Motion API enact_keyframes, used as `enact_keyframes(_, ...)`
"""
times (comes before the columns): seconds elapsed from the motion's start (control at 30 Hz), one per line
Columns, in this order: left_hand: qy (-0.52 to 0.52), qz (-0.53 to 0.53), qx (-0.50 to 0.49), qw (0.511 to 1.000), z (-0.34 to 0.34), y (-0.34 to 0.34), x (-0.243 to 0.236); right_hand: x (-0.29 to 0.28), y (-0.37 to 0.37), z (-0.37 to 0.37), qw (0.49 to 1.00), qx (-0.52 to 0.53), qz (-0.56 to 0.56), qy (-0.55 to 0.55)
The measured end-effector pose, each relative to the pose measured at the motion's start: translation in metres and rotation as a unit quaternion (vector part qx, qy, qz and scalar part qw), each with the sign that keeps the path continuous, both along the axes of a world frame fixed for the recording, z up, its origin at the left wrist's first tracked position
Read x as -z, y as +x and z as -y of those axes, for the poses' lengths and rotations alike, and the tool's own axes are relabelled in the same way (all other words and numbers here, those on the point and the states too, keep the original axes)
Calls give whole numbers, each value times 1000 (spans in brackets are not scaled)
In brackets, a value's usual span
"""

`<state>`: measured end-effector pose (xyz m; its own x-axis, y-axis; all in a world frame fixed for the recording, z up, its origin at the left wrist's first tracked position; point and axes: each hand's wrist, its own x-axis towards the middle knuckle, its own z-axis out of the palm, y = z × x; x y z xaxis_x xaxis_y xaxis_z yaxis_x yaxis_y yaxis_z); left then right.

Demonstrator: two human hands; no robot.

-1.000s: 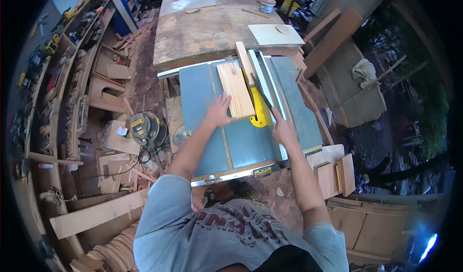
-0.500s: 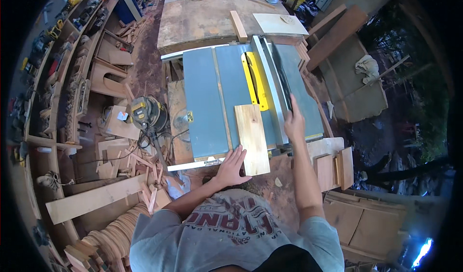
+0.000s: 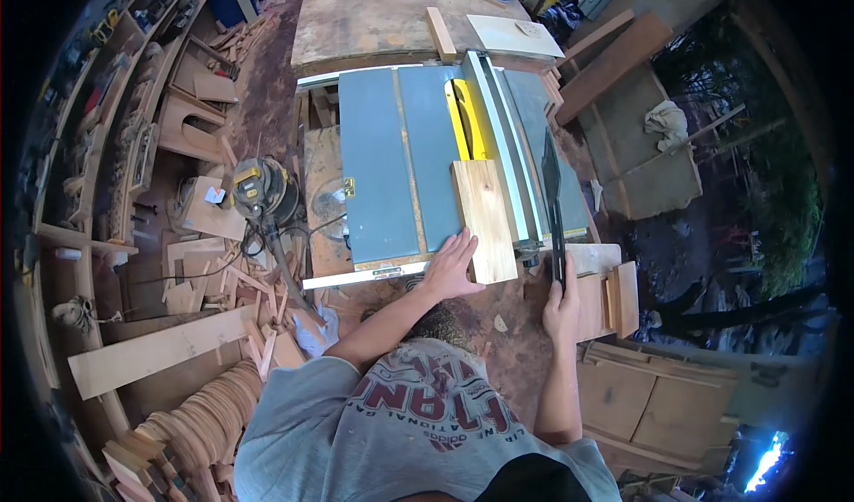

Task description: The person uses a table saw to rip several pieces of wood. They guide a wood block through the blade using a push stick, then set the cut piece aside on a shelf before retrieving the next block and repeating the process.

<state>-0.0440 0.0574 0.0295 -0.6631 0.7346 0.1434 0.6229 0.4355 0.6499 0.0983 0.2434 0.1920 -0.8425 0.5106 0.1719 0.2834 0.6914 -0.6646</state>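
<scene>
On the grey-blue table saw (image 3: 374,173) lies a pale wooden board (image 3: 489,222), its near end jutting past the table's front edge. The far end of this board meets the yellow blade guard (image 3: 468,119), and its right side is close to the metal fence (image 3: 507,146). My left hand (image 3: 454,266) holds the board at its near left corner, fingers along the edge and thumb by the end. In my right hand (image 3: 561,306) is a long black push stick (image 3: 553,204), gripped at its lower end and upright to the right of the fence.
A wooden outfeed table (image 3: 382,21) stands behind the saw, with a wood block (image 3: 440,32) on it. Left of the saw are a shop vacuum (image 3: 265,186) and scattered offcuts. Stacked panels (image 3: 614,297) sit at right. Tool shelves (image 3: 133,137) line the left side.
The board has shifted right toward the fence and slightly forward, with my left hand on it. My right hand has drawn the push stick back and to the right, away from the fence.
</scene>
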Motion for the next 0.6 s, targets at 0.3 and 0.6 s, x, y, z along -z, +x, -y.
enact_keyframes(0.3, -20, 63, -22, 998, -4, -37, -9, -39, 28, 24, 996, -25, 79, 17)
enact_keyframes(0.6, 1, 36, -28, 999, -8, -72, 7, -53, 65, 42, 976, -31, 215, 21)
